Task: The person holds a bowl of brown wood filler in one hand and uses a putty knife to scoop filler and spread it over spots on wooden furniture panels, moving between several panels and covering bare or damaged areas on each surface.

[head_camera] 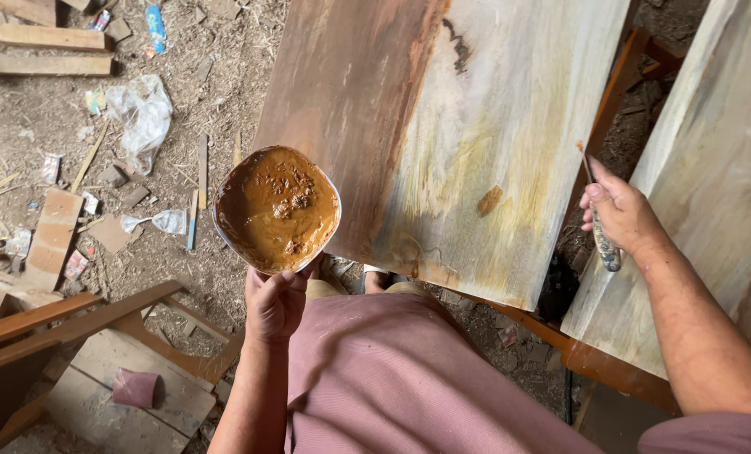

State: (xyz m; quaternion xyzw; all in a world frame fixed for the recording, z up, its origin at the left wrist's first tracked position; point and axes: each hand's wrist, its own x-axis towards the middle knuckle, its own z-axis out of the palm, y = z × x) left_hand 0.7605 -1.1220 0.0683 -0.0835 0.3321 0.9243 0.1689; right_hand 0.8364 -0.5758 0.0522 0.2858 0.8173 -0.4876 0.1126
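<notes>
right hand [619,212] | brush [600,225] upright, tip up | left hand [275,303] | bowl [276,208]

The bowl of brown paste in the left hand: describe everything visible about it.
The shallow, pale-rimmed bowl with rounded corners holds thick, glossy orange-brown paste smeared up its inner walls, with a few darker lumps near the middle. It is tilted so its open face turns toward the camera. The left hand supports it from below, its grip closed on the lower rim with the thumb over the edge. It is held above the littered dirt floor, beside the left edge of the wide stained wooden plank; whether they touch is unclear.
</notes>
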